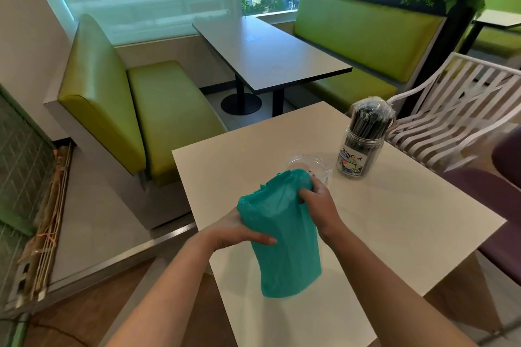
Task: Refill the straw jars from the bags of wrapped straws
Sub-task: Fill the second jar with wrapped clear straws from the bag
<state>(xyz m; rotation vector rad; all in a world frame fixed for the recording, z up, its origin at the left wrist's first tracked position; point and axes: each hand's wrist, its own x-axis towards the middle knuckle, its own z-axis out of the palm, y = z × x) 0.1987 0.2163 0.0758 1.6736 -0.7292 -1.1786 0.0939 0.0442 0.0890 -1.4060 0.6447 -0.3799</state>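
Observation:
A teal plastic bag (284, 236) stands upright on the white table (394, 222), its mouth open at the top. My left hand (239, 229) grips the bag's left side, thumb across the front. My right hand (315, 200) grips the bag's upper right edge near the mouth. Behind the bag sits a clear jar (310, 166), mostly hidden. Further back right stands a labelled clear jar (361, 146) packed with black wrapped straws that stick out above its rim. What the bag contains is hidden.
A white slatted chair (451, 110) stands beyond the table's right corner. Purple seats (496, 205) sit at the right. A green booth bench (158, 110) and another table (267, 56) lie ahead. The floor drops off left of the table.

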